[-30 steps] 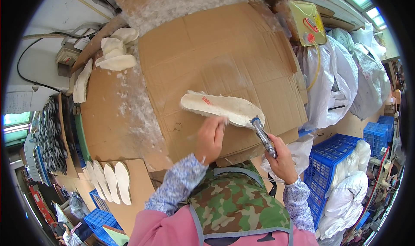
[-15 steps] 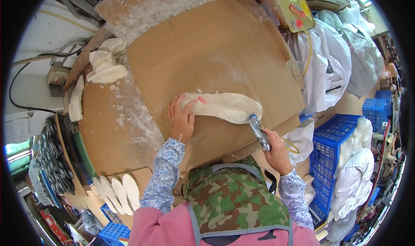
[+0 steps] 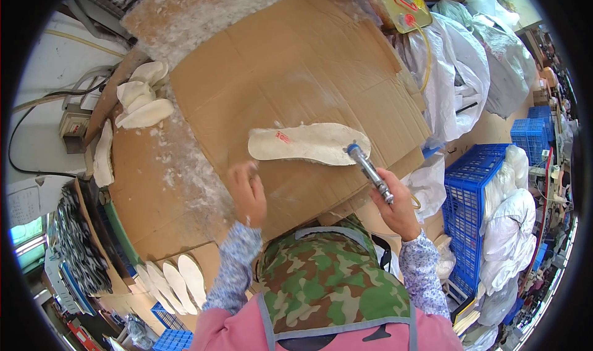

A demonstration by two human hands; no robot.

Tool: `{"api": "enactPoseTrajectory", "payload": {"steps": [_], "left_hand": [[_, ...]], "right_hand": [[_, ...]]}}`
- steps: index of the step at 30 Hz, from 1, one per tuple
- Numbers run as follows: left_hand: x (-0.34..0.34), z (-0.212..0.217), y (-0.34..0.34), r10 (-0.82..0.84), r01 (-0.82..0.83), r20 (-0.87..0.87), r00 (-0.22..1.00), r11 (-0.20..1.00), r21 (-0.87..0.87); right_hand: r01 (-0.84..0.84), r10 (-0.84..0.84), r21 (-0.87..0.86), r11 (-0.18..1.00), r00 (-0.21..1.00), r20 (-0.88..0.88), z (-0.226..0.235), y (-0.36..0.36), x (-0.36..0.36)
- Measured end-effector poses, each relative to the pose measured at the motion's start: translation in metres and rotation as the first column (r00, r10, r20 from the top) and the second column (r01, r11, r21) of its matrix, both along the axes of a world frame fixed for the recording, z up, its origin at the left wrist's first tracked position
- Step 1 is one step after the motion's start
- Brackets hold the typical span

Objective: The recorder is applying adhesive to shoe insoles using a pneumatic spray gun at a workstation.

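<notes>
A white shoe insole (image 3: 307,143) with a small red mark lies flat on a large cardboard sheet (image 3: 296,73). My right hand (image 3: 398,204) grips a slim metal air tool (image 3: 369,172) whose blue-ringed tip touches the insole's right end. My left hand (image 3: 248,193) hovers over the cardboard just below the insole's left end, fingers loosely curled, holding nothing.
White fluff (image 3: 179,166) litters the bench left of the cardboard. More insoles are piled at the back left (image 3: 141,98) and stacked at the lower left (image 3: 176,280). White plastic bags (image 3: 469,73) and blue crates (image 3: 479,209) crowd the right side. A yellow container (image 3: 401,2) sits at the back.
My left hand has let go of the insole and drawn back toward me. The insole now lies flat, and the tool tip has come onto its right end.
</notes>
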State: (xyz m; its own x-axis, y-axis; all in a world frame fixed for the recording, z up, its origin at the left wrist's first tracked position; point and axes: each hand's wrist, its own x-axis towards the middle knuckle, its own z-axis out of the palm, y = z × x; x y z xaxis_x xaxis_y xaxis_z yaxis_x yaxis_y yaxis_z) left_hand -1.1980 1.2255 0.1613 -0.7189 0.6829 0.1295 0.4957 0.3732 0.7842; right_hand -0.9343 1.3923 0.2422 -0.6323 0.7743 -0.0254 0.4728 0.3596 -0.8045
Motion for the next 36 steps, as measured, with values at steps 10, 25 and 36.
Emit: {"api": "enactPoseTrajectory", "payload": {"steps": [10, 25, 36], "left_hand": [[-0.060, -0.062, 0.032, -0.048, 0.050, 0.320, 0.946, 0.999, 0.000], [0.059, -0.002, -0.022, 0.027, -0.030, -0.036, 0.999, 0.996, -0.088], [0.095, -0.058, 0.121, -0.770, 0.636, -0.286, 0.571, 0.635, -0.439]], "right_hand": [[-0.018, 0.027, -0.058, 0.998, 0.986, 0.163, 0.028, -0.013, 0.007], [-0.063, 0.060, 0.012, 0.998, 0.985, 0.161, 0.026, -0.029, 0.031], [0.315, -0.317, 0.036, 0.948, 0.947, 0.051, 0.000, -0.040, 0.065]]}}
